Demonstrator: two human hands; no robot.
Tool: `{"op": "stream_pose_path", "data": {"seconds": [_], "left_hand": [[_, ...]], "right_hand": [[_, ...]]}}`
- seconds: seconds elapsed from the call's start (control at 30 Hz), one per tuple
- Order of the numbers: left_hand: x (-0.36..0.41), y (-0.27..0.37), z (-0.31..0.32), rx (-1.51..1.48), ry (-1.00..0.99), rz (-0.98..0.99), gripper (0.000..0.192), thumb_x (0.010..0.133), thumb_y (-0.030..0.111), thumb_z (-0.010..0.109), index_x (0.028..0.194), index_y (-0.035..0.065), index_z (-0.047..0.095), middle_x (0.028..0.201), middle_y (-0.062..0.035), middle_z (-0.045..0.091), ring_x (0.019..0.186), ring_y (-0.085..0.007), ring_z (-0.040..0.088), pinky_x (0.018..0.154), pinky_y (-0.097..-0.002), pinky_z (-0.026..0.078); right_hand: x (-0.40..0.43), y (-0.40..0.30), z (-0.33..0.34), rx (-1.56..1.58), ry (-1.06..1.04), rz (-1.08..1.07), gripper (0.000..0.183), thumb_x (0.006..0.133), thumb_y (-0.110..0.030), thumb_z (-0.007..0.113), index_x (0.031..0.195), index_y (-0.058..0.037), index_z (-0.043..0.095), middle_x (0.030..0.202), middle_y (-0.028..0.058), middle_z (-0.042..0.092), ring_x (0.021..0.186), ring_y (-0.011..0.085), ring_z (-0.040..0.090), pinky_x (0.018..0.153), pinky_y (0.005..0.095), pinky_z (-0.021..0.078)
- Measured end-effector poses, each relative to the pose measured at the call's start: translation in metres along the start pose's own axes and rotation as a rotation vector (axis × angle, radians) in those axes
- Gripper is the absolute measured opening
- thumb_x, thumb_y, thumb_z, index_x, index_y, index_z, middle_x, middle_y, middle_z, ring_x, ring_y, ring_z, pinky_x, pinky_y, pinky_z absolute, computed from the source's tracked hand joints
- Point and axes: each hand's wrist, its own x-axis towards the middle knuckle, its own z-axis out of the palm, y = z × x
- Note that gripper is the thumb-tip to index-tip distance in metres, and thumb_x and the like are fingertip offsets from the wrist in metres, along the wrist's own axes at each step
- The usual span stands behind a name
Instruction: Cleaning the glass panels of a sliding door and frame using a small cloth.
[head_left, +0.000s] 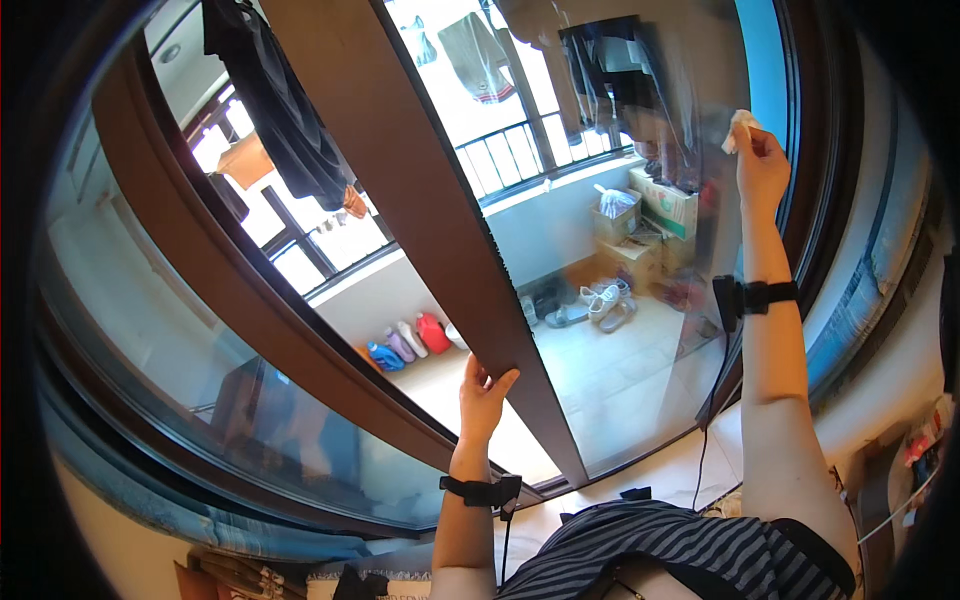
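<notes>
My right hand (763, 165) is raised at the upper right and pinches a crumpled white cloth or tissue (741, 129) against or close to the glass pane (622, 390) of a sliding door; exact contact cannot be told. Lower down, near the middle, my left hand (484, 394) grips the edge of the door's brown frame (450, 217), thumb on its face and fingers at its side. Both wrists carry black straps with small devices and cables. A gap beside the frame opens onto a balcony.
Behind the glass are cardboard boxes (667, 202) and shoes (604, 300) on the tiled floor. Detergent bottles (409, 341) line the balcony wall, and dark clothing (285, 112) hangs above. Another brown-framed panel (247, 300) is at left. Blue curtains (247, 532) hang at both sides.
</notes>
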Motion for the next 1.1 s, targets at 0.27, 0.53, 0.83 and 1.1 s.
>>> {"op": "stream_pose_path", "data": {"seconds": [0.27,0.53,0.83,1.1], "left_hand": [[-0.003,-0.003,0.001,-0.028,-0.002,0.018,0.048,0.077,-0.001,0.065,0.12,0.0037,0.044,0.103,-0.0037,0.056,0.094,-0.0123,0.054,0.083,-0.0254,0.044],[-0.007,0.008,0.002,-0.02,0.008,-0.007,0.048,0.077,-0.001,0.065,0.12,0.0025,0.044,0.105,-0.004,0.055,0.096,-0.0132,0.054,0.085,-0.0259,0.044],[0.001,0.004,-0.005,-0.009,0.034,-0.006,0.051,0.077,0.0,0.065,0.122,0.0027,0.043,0.107,-0.0035,0.056,0.096,-0.0126,0.054,0.085,-0.0246,0.043],[-0.005,-0.004,0.001,-0.12,0.042,0.025,0.051,0.076,-0.001,0.065,0.122,0.0029,0.043,0.103,-0.0034,0.057,0.095,-0.0118,0.054,0.084,-0.0252,0.043]], "right_hand": [[-0.093,-0.134,0.075,0.2,-0.095,-0.361,0.016,0.079,-0.02,0.065,0.085,-0.0045,0.062,0.074,0.0052,0.061,0.065,0.0143,0.058,0.057,0.0266,0.0447],[-0.163,-0.15,0.051,0.117,-0.593,-0.831,0.013,0.074,-0.01,0.062,0.086,-0.0107,0.058,0.079,0.0027,0.055,0.071,0.0188,0.054,0.062,0.0328,0.0398],[-0.11,-0.167,0.07,-0.031,-0.559,-0.847,0.012,0.075,-0.012,0.058,0.087,-0.0111,0.057,0.076,0.0005,0.053,0.071,0.0176,0.054,0.064,0.0339,0.0398],[-0.157,-0.139,0.068,0.091,-0.543,-0.868,0.015,0.074,-0.009,0.057,0.089,-0.0126,0.057,0.078,0.0009,0.055,0.073,0.0189,0.056,0.064,0.0331,0.0401]]}}
